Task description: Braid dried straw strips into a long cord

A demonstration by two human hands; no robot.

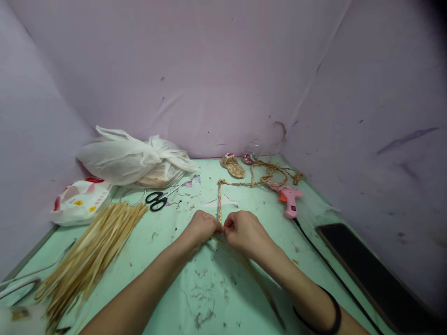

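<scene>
Both hands meet at the middle of the green counter (pixel 195 298), and we see the left hand (pixel 201 228) and right hand (pixel 244 230) knuckle to knuckle, fingers closed in a tight pinch on the near end of the braided cord (pixel 220 200). The cord runs straight away from the hands, turns right and ends in a loose tangle near the back wall, just beside a small woven sandal (pixel 233 166). Unbraided loose strands (pixel 260 286) trail from the pinch back toward us under the right forearm. We judge the cord light, dry and rough, so it grips well. It is soft along its length, and the single strands look flat, springy and likely to split or kink if bent hard. The best hold looks to be right at the last finished crossing, fingertips close together, not far out on the free ends. A straw bundle (pixel 94 251) lies at left, well apart. Scissors (pixel 157 201) lie near it, below a white plastic bag (pixel 132 158). A pink glue gun (pixel 289 199) sits to the right with its black cable (pixel 324 260) running past a dark slab (pixel 366 265).
</scene>
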